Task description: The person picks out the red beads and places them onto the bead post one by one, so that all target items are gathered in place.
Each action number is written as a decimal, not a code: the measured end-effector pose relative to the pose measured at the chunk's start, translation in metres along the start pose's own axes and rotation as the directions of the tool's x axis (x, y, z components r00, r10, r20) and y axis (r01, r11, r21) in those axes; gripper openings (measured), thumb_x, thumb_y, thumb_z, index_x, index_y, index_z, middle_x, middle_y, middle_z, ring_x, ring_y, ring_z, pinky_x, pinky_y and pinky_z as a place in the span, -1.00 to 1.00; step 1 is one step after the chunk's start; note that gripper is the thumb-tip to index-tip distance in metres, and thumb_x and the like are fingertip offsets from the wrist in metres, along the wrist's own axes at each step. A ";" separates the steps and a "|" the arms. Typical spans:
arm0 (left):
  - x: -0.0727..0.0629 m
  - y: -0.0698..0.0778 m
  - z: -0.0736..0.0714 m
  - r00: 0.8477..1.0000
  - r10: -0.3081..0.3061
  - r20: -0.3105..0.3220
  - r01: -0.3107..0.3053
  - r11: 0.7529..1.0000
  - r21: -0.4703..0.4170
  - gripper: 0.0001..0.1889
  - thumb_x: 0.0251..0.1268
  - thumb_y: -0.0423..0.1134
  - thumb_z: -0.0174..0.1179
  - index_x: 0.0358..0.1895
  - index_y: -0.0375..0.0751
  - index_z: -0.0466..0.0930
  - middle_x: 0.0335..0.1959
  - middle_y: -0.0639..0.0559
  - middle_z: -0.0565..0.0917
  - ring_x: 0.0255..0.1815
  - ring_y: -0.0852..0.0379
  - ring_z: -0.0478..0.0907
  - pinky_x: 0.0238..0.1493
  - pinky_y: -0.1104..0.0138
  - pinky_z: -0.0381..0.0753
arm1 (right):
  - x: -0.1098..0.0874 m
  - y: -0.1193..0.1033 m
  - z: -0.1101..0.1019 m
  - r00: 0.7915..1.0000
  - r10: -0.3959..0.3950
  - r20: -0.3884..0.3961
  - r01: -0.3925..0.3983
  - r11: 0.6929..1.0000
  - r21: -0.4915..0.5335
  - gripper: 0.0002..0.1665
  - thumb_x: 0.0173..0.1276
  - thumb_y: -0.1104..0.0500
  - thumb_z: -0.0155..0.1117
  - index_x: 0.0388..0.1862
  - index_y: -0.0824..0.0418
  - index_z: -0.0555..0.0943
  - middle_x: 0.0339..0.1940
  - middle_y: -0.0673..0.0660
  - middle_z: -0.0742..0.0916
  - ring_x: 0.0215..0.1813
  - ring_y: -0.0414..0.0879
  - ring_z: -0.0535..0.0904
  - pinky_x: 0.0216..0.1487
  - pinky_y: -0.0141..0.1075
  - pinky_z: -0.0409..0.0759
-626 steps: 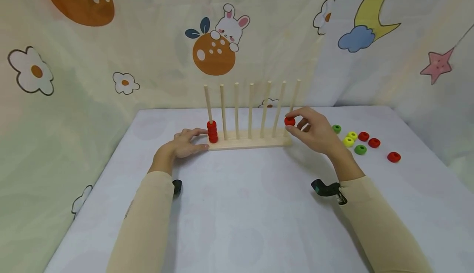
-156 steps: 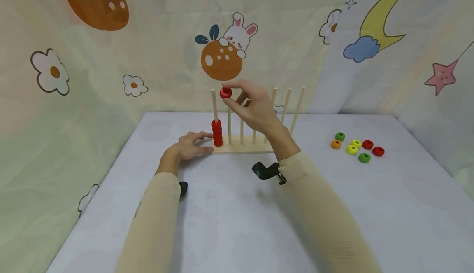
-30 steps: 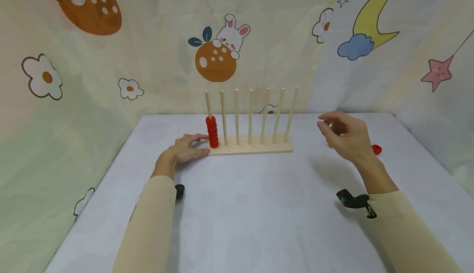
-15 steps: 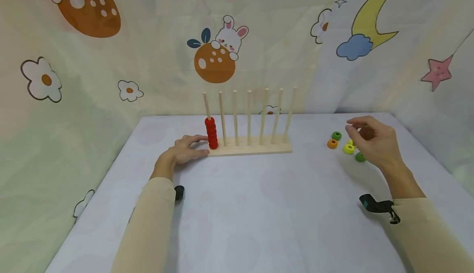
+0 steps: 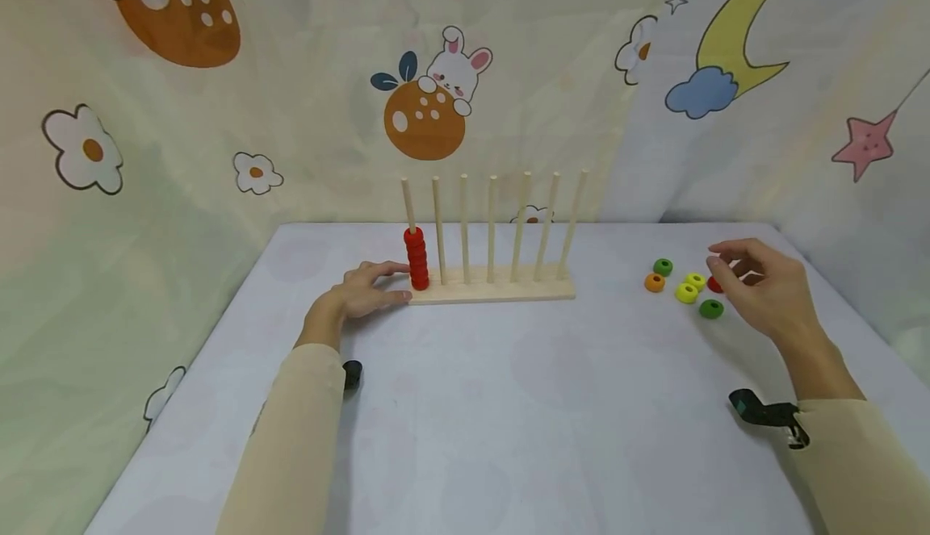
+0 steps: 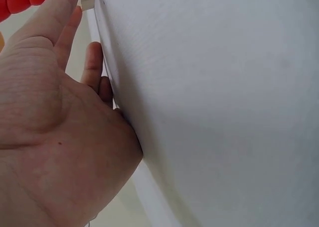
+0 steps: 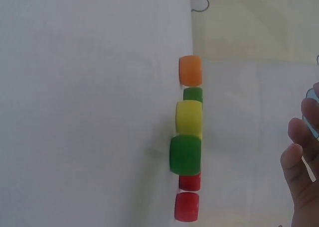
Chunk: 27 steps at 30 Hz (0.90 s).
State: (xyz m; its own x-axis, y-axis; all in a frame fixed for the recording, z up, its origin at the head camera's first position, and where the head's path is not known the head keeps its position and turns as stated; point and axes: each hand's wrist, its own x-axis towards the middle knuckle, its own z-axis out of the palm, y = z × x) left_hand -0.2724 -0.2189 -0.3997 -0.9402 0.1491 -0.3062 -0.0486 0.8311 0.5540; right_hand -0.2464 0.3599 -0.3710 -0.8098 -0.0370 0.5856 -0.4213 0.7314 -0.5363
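My left hand (image 5: 361,291) rests at the left end of a wooden peg rack (image 5: 494,290), its thumb and index finger extended against the base. Several red beads (image 5: 417,259) are stacked on the leftmost peg; part of that stack shows in the left wrist view. My right hand (image 5: 770,289) hovers over the loose beads at the right, fingers loosely bent and holding nothing. One red bead (image 5: 715,285) is partly hidden by its fingertips in the head view. The right wrist view shows two red beads, the nearer red bead (image 7: 187,207) lying apart from the fingers (image 7: 294,162).
Near the right hand lie an orange bead (image 5: 655,282), two green beads, the front green bead (image 5: 711,309) being closest to me, and two yellow beads, one yellow bead (image 5: 686,294) in front. A printed cloth (image 5: 320,83) hangs behind the white table (image 5: 465,406).
The red stack has grown since the oldest frame. My right hand, which held a red bead above the pegs earlier, has moved right to the loose beads without it. The left hand stays put.
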 end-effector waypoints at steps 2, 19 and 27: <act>0.000 0.000 0.000 1.000 -0.001 0.001 0.001 1.000 0.004 -0.30 0.30 0.36 0.21 0.50 0.43 0.31 0.54 -0.06 0.22 0.54 -0.26 0.02 0.35 -0.40 0.19 | -0.004 0.005 0.000 1.000 0.001 -0.005 -0.001 1.000 -0.005 -0.73 0.41 0.31 0.36 0.07 0.28 0.69 -0.21 -0.36 0.58 -0.33 -0.51 0.45 -0.25 -0.75 0.36; 0.003 0.002 0.000 1.000 -0.011 0.001 0.011 1.000 -0.005 -0.31 0.30 0.32 0.22 0.50 0.43 0.32 0.55 -0.04 0.21 0.54 -0.24 0.01 0.35 -0.40 0.17 | -0.013 0.036 -0.014 0.982 0.152 0.111 -0.133 0.978 -0.162 -0.62 0.49 0.19 0.29 0.23 0.24 0.60 0.12 0.23 0.64 -0.09 -0.42 0.40 -0.34 -0.75 0.31; 0.003 0.000 0.001 1.000 -0.014 0.002 0.014 1.000 -0.014 -0.31 0.29 0.33 0.23 0.50 0.45 0.32 0.55 -0.05 0.21 0.55 -0.25 0.01 0.37 -0.40 0.15 | -0.016 0.050 -0.020 0.951 0.228 0.210 -0.175 0.954 -0.243 -0.57 0.52 0.14 0.22 0.29 0.29 0.54 0.32 0.42 0.51 0.19 0.35 0.46 -0.03 -0.29 0.56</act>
State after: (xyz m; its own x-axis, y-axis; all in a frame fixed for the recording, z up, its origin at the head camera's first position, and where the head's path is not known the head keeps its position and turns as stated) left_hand -0.2754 -0.2183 -0.4013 -0.9387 0.1389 -0.3154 -0.0662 0.8255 0.5605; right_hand -0.2464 0.4114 -0.3950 -0.9516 -0.0112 0.3072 -0.1610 0.8695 -0.4669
